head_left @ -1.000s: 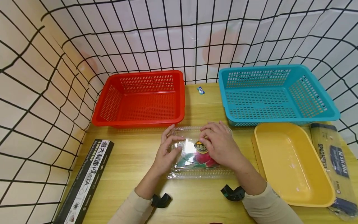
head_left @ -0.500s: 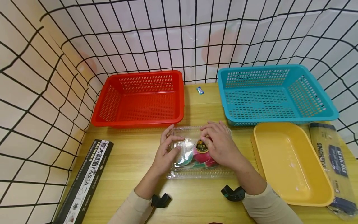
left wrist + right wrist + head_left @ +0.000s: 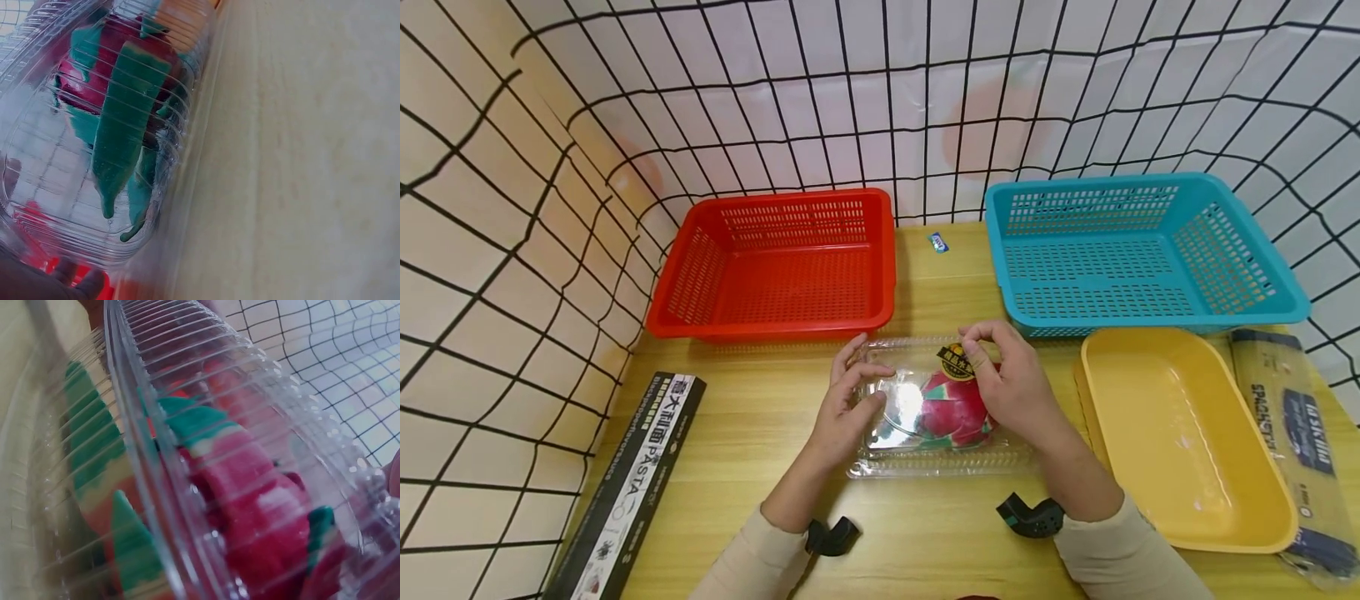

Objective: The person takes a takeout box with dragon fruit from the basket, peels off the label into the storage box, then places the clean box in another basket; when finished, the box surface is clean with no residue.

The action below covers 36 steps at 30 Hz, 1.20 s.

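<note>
A clear plastic clamshell container (image 3: 910, 462) lies on the table, with a red, green-scaled dragon fruit (image 3: 951, 410) inside. My left hand (image 3: 844, 408) rests at its left end, thumb and index finger over the lid. With thumb and index finger my right hand (image 3: 1018, 387) pinches the edge of a black and gold label sticker (image 3: 956, 362) above the lid's right half. Whether the sticker still touches the lid I cannot tell. The fruit shows through ribbed plastic in the left wrist view (image 3: 128, 106) and the right wrist view (image 3: 256, 512).
Behind the container are a red basket (image 3: 883, 283) and a blue basket (image 3: 1150, 323). A small blue packet (image 3: 938, 242) lies between them. A black pasta box (image 3: 632, 483) is at left; a yellow tray (image 3: 1180, 450) and a spaghetti bag (image 3: 1300, 450) are at right. Black wire mesh encloses the table.
My right hand has shifted right, and the label sticker has moved up and right with it, tilting. More of the dragon fruit shows. My left hand has stayed put.
</note>
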{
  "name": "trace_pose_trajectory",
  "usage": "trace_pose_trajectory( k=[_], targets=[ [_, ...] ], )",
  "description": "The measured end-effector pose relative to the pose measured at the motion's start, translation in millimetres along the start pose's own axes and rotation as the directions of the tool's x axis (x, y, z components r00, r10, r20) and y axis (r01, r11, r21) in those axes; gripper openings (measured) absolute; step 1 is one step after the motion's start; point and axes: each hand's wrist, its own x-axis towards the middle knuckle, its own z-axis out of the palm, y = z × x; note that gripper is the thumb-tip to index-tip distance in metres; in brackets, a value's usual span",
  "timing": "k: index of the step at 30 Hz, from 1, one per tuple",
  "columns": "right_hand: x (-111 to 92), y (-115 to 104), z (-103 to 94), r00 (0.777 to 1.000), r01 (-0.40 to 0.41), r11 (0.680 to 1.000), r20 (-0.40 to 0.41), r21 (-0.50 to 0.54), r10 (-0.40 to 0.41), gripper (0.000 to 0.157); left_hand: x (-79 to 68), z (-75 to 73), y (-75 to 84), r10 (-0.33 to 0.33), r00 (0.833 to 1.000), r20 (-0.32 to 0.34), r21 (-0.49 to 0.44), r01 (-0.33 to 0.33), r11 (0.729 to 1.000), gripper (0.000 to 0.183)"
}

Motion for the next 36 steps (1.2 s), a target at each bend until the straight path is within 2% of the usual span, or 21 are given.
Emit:
trace_pose_trajectory(
  k=[6,13,20,25,31,36],
  targets=[
    [-4.7,-9.6,-6.5,0.998,0.042,0.998,-0.052,-0.037,-0.044,0.011,0.2,-0.7,-2.7,0.016,1.0,0.007,-0.03,-0.015,0.999,0.027],
    [-19.4,-20.6,-32.6,0.981,0.103,0.987,-0.151,-0.127,-0.122,0.014,0.8,-0.6,-2.3,0.031,1.0,0.003,-0.032,-0.031,0.999,0.026],
    [-31.5,-10.5,-61.0,0.968,0.073,0.981,-0.226,-0.18,-0.114,0.024,0.0,0.2,-3.6,0.028,1.0,-0.007,-0.031,-0.029,0.999,0.027],
    [-35.6,1.2,-82.9,0.973,0.0,0.966,-0.224,-0.26,-0.06,0.029,-0.4,0.0,-4.9,0.026,1.0,-0.016,-0.028,-0.026,0.999,0.027],
    [-44.9,13.7,-118.9,0.989,-0.083,0.911,-0.149,-0.404,0.024,0.017,-0.1,-0.1,-4.7,0.025,1.0,-0.013,-0.031,-0.025,0.999,0.027],
    [-50.0,28.0,-143.8,0.994,-0.099,0.873,-0.095,-0.478,0.061,0.015,-1.3,-1.9,-4.5,0.023,1.0,-0.012,-0.027,-0.024,0.999,0.027]
  ],
)
